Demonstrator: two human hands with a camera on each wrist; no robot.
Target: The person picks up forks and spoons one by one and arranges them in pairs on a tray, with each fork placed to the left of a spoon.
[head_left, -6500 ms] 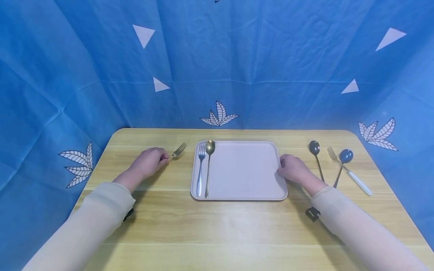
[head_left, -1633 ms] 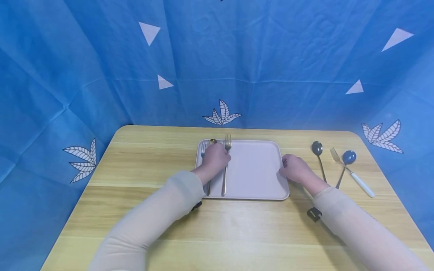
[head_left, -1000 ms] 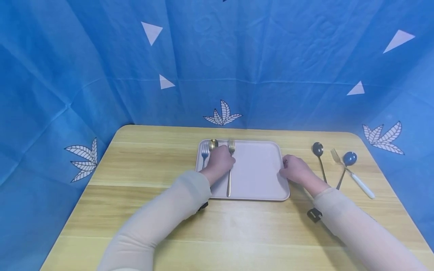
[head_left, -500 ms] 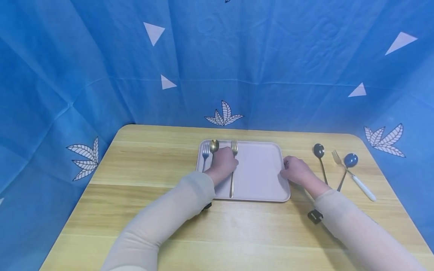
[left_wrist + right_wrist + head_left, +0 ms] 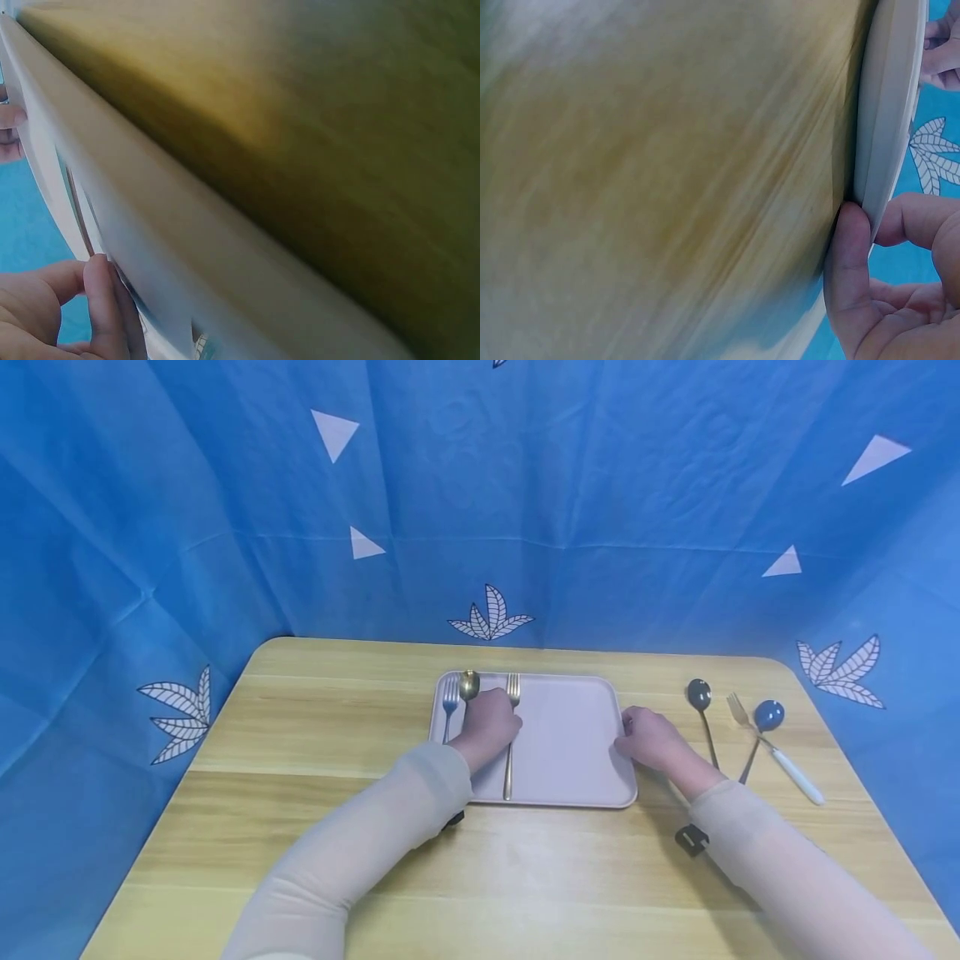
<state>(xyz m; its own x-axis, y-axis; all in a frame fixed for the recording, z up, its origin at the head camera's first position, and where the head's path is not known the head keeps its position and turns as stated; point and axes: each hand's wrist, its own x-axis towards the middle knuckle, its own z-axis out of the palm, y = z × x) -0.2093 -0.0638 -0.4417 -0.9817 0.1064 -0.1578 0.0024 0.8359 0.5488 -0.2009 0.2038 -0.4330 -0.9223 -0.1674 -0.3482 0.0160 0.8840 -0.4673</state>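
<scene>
On the wooden table, a pale pink tray (image 5: 566, 739) bears a silver fork (image 5: 450, 695), a gold spoon (image 5: 468, 683) and a gold fork (image 5: 508, 772), side by side with heads toward the back. My left hand (image 5: 491, 722) pinches the gold fork just below its head and covers part of the spoon. In the left wrist view, thumb and finger of this left hand (image 5: 105, 307) meet at a thin handle. My right hand (image 5: 652, 739) grips the tray's right rim; the right wrist view shows its thumb and finger (image 5: 851, 255) on the edge.
To the right of the tray lie a dark spoon (image 5: 699, 695), a white-handled fork (image 5: 795, 777) and a blue-looking spoon (image 5: 769, 715); these last two cross. A blue patterned cloth (image 5: 480, 485) hangs behind the table (image 5: 510, 877).
From the table left of the tray, the gold fork has come onto the tray beside the spoon in my left hand. It shifted slightly right, then stayed. My right hand has kept its grip.
</scene>
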